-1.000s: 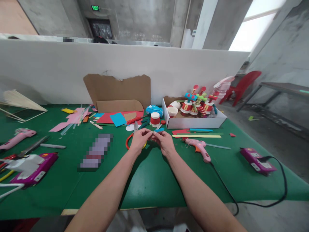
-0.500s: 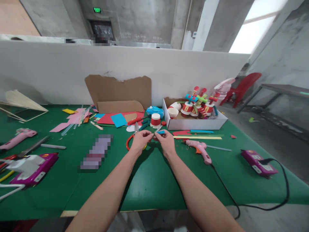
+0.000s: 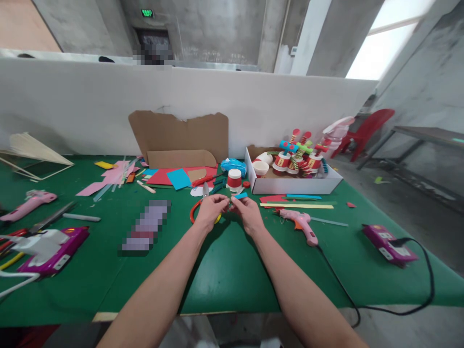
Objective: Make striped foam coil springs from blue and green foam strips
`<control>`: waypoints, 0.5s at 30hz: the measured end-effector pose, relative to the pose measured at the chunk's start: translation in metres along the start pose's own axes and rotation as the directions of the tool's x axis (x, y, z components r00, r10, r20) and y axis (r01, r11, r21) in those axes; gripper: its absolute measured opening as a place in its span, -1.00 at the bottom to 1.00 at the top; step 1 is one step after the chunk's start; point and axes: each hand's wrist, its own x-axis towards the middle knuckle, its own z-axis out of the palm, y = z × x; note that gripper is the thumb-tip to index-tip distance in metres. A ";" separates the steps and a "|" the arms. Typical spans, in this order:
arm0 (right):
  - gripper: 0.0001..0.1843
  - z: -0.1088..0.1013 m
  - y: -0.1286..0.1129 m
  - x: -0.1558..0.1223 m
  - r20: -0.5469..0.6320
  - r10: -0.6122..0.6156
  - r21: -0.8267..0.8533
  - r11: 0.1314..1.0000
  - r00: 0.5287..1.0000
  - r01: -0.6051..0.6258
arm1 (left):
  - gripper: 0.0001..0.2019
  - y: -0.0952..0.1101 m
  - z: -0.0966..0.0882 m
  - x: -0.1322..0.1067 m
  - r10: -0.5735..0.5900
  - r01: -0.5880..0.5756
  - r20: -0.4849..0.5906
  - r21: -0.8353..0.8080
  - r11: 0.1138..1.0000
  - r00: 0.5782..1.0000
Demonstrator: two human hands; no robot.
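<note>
My left hand (image 3: 210,211) and my right hand (image 3: 247,212) meet over the middle of the table, fingertips pinched and almost touching. A small blue paper strip (image 3: 241,195) sticks up from the fingers of my right hand. What my left fingers pinch is too small and covered to make out. Scissors (image 3: 193,212) with red and yellow handles lie partly behind my left hand. Just beyond my hands stands an upturned red and white paper cup (image 3: 234,181), with a small red round piece (image 3: 246,184) beside it.
A white box (image 3: 297,186) of cup figures stands back right. To the right lie a pink glue gun (image 3: 299,222), paper strips (image 3: 297,206) and a purple power block (image 3: 387,244). Coloured paper (image 3: 179,179) and cardboard (image 3: 181,135) are behind; another glue gun (image 3: 29,205) is left.
My hands stay together in nearly the same spot, with slight finger movement. The blue strip has tilted a little. The whole view has shifted slightly.
</note>
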 end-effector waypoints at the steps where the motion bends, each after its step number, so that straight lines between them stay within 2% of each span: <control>1: -0.71 0.000 0.000 0.000 0.008 0.019 -0.004 1.000 1.000 -0.019 | -0.74 0.000 0.000 0.000 0.000 0.000 0.001 -0.002 1.000 1.000; 8: -0.77 -0.001 0.000 0.001 -0.093 0.012 -0.008 1.000 0.996 -0.013 | -0.71 0.004 -0.003 0.000 0.019 -0.019 0.002 -0.012 1.000 1.000; 12: -0.79 0.000 -0.003 -0.002 -0.060 0.001 -0.086 0.996 0.998 -0.006 | -0.64 0.003 -0.004 0.001 0.009 -0.010 -0.015 -0.056 0.998 1.000; 15: -0.78 0.001 -0.004 -0.004 -0.031 0.003 -0.116 0.993 1.000 -0.007 | -0.66 0.001 -0.004 0.001 0.054 -0.054 -0.001 -0.017 0.998 0.999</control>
